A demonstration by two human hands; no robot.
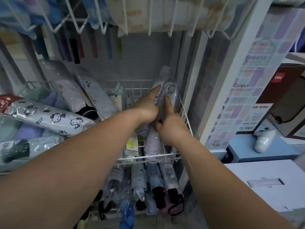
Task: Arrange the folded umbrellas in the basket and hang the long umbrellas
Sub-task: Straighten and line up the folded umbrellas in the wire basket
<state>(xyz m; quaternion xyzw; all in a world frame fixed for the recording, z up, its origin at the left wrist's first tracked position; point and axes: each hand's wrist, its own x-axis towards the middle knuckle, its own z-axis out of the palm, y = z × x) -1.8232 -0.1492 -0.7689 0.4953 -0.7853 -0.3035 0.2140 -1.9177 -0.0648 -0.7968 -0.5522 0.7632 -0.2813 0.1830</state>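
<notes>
Two pale lilac folded umbrellas with cartoon dog prints (170, 90) lie lengthwise in the right part of a white wire basket (185, 113). My left hand (146, 106) rests on the left one, with the index finger stretched along it. My right hand (171, 124) presses on the right one, fingers curled around its lower half. A white folded umbrella with cat prints (49, 117) lies across the left part of the basket over other wrapped umbrellas. Long umbrellas (92, 43) hang from the wire rack above.
A lower wire basket (148, 187) holds several folded umbrellas, handles toward me. A white shelf post with a stationery poster (239, 96) stands at the right. Blue and white boxes (264, 179) sit at the lower right, with a small white item (264, 139) on top.
</notes>
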